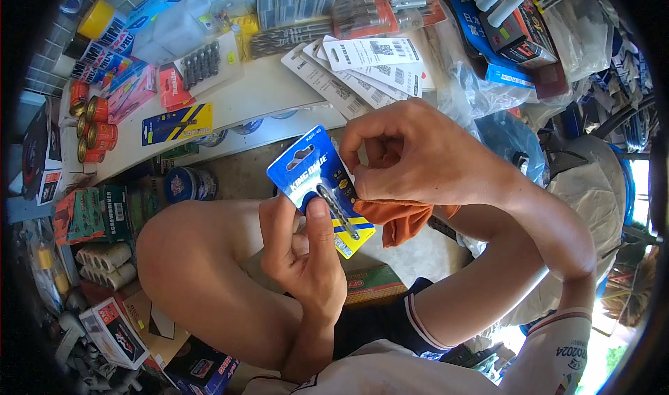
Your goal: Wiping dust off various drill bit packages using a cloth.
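Note:
My left hand (306,254) holds up a King Blue blister card (313,170), blue above and yellow below, its thumb pressed against the front. Under the clear plastic on the card lies a dark drill bit (337,212). My right hand (413,159) is curled around an orange cloth (402,220), which hangs below the fingers beside the card's right edge. On the shelf ahead, several white-backed cards (373,52) lie fanned out, printed with codes. A similar blue and yellow card (177,124) with a drill bit lies at the shelf's left.
The white shelf (256,89) carries a Makita bit pack (201,65), small orange tins (99,128), drill bits (292,37) and clear plastic cases (295,0). Screwdriver boxes (94,214) stand low at left. At right are a dark box (522,34) and plastic bags (481,86).

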Motion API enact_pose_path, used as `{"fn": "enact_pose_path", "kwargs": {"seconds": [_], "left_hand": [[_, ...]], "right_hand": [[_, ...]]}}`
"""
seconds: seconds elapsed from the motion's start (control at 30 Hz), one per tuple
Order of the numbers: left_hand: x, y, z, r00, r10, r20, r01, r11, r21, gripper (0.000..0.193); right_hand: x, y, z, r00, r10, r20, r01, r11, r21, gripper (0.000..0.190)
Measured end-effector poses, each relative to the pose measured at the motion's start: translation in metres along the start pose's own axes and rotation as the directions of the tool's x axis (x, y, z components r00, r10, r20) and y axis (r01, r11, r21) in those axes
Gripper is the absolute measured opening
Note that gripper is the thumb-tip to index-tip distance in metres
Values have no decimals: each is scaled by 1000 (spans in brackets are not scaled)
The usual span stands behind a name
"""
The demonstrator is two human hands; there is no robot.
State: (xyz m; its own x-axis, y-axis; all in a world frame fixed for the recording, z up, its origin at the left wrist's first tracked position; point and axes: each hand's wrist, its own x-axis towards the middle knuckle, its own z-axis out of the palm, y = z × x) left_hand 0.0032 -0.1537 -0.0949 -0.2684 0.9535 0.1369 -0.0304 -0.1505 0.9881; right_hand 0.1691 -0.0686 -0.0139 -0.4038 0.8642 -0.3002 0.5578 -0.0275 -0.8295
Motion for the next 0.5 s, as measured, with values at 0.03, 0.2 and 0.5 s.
{"fn": "enact_pose_path", "kwargs": {"seconds": [0.03, 0.2, 0.5], "left_hand": [[0, 0, -1, 1000, 2, 2, -2, 1000, 7, 25], [0, 0, 0, 999, -49, -11, 48, 996, -78, 27], [0, -1, -1, 996, -84, -5, 83, 986, -148, 28]], "right_hand": [[0, 0, 0, 1000, -1, 2, 1, 1000, -6, 31], [-1, -5, -2, 999, 28, 21, -28, 999, -22, 28], [-1, -1, -10, 997, 21, 78, -23, 999, 26, 29]]}}
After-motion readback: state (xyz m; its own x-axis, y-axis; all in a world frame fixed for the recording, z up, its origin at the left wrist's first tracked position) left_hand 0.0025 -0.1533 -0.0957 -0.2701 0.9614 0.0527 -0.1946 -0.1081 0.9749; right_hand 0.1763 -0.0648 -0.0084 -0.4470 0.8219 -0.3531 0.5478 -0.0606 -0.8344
